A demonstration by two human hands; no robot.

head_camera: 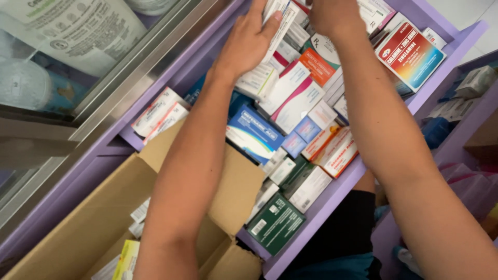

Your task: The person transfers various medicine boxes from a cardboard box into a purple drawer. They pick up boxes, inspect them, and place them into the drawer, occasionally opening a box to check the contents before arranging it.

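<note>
- Left hand (248,44): reaches to the far end of the lilac drawer (332,197); thumb and fingers are pinched on a slim white carton (278,25), thumb lying flat along its face
- Slim white carton: stands among the far rows of packed boxes, near the top edge of the view; its long axis runs from the thumb base up and away, tilted slightly to the right
- Right hand (332,15): sits just right of the carton, close beside the left hand; the fingers are cut off by the frame edge, so their state cannot be determined
- Key relation: the carton lies directly inside the left-hand grip and to the left of the right hand; the left hand is the nearer one and the only one seen in contact
- Surroundings: a blue and white box (254,135) lies between the forearms; a red, blue and white box (410,54) rests at the drawer's right rim; a dark green box (276,223) lies at the near end
- An open cardboard box (104,218) sits under the left forearm, holding a few small packs
</note>
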